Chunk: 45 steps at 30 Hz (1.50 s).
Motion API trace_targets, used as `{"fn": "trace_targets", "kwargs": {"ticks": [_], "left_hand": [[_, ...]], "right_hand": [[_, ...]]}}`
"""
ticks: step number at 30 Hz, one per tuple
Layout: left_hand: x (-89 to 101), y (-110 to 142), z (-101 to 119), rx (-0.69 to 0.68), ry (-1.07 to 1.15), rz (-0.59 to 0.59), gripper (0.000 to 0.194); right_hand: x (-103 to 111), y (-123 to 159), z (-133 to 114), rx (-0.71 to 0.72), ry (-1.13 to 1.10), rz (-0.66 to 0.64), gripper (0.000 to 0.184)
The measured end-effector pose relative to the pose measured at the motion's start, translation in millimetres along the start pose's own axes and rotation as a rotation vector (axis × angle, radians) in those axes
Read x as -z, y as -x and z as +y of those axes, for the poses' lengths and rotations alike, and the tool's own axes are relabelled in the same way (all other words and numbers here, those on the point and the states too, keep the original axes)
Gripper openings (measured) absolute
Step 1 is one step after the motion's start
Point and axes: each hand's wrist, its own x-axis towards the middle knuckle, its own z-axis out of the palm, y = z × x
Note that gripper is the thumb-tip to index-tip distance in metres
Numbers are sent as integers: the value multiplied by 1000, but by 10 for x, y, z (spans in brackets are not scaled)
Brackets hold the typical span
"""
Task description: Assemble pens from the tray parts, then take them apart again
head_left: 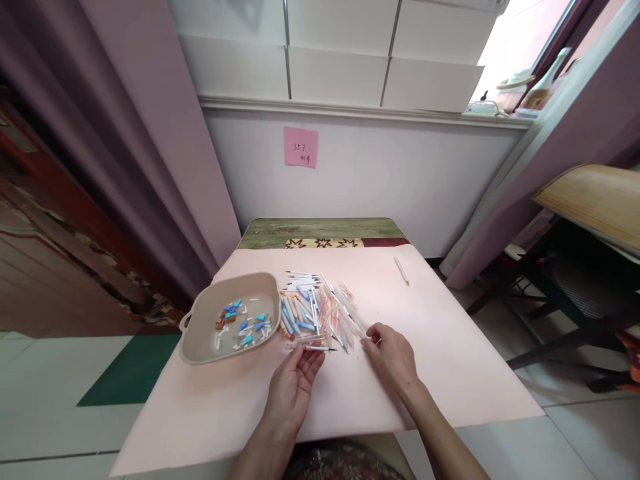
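My left hand (pixel 299 380) is turned palm up at the near edge of a pile of pen parts, its fingers curled around a thin white pen refill (pixel 323 349) with a dark tip. My right hand (pixel 393 353) has its fingers pinched at the pile's right edge, on the end of a clear pen barrel (pixel 356 321). Between and beyond the hands lie several clear and peach barrels (pixel 330 310), with blue and orange pen grips (pixel 295 315) to their left. Several white refills (pixel 303 280) with dark tips lie side by side at the back of the pile.
A beige basin (pixel 200 353) at the left holds small blue, orange and white pieces. One pen (pixel 401 271) lies apart at the far right of the pink-covered table (pixel 440 373). A pink note (pixel 301 147) is stuck to the wall behind; a chair (pixel 575 260) stands at the right.
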Motion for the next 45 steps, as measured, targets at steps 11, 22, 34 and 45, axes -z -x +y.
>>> {"fn": "trace_targets", "kwargs": {"ticks": [11,22,34,45], "left_hand": [[88,-16,-77,-43,-47,-37,11],[79,-18,-75,36,4,6,13],[35,-31,-92,62,22,20,14],[-65,-18,-51,10,-4,-59,14]], "right_hand": [[5,20,36,-33,38,9,14],[-66,29,156,-70,-328,-12,40],[176,134,153,-8,-219,177,29],[521,309,223,76,-472,206,22]]}}
